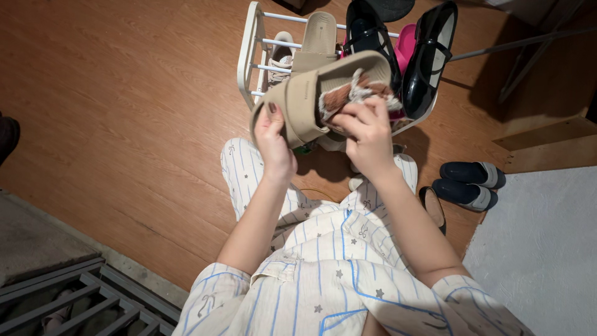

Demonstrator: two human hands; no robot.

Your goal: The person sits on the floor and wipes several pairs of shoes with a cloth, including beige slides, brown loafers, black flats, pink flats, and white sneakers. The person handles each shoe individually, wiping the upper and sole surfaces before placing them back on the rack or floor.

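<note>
At frame centre, the left hand (273,140) grips a beige rubbery slide sandal (311,93); the right hand (368,130) pinches a frayed brown-white rag (348,94) against its footbed.

A beige slide sandal (311,93) is held in the air, tilted sideways with its wide strap towards the left. A brown-and-white cloth (348,96) presses against its footbed, right of the strap.
</note>
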